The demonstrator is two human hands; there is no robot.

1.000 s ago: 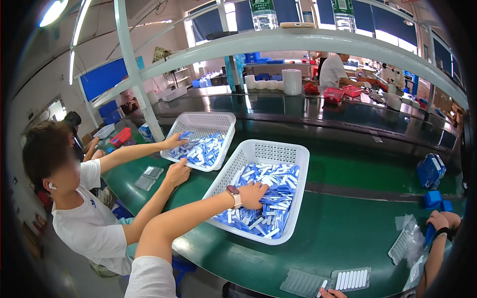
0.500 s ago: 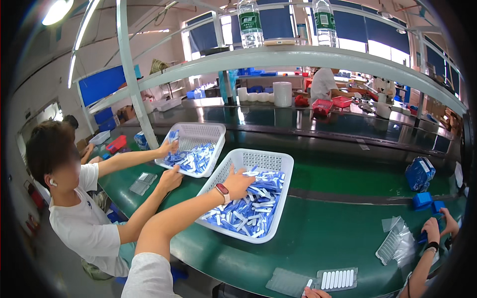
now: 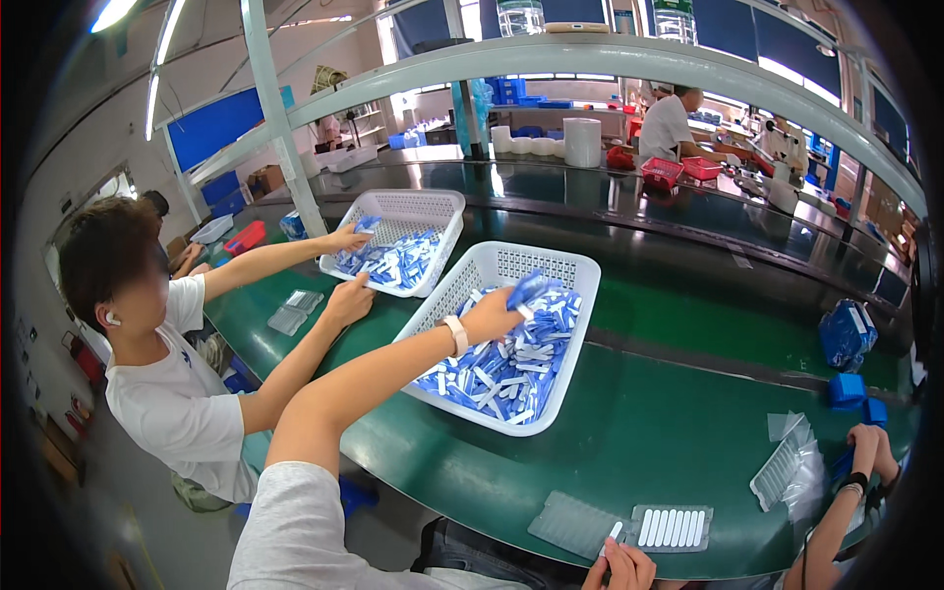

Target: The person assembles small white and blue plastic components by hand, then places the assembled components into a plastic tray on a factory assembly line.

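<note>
My left hand point(image 3: 489, 317), with a pale band at the wrist, is raised over the near white plastic basket point(image 3: 580, 369). Its fingers are closed round a bunch of blue-and-white strips point(image 3: 531, 287). Below it, many more small loose strips point(image 3: 497, 379) fill the basket. At the lower edge, my right hand point(image 3: 626, 568) pinches one white strip point(image 3: 616, 532). Beside that hand lies an open clear plastic blister pack; one half point(image 3: 568, 521) looks bare, while the other half point(image 3: 700, 528) holds several white strips in a row.
On the left, a co-worker's hand point(image 3: 349, 239) reaches into a second white basket point(image 3: 454, 211). A clear pack point(image 3: 293, 313) lies nearby. To the right are clear packs point(image 3: 782, 472), blue blocks point(image 3: 848, 390), a blue package point(image 3: 848, 334) and another person's hands point(image 3: 867, 447). A metal rail point(image 3: 590, 57) spans overhead.
My left hand has lifted from the pile and turned, now with a bunch of strips in it. My right hand has come further into view with its white strip. The whole view has shifted.
</note>
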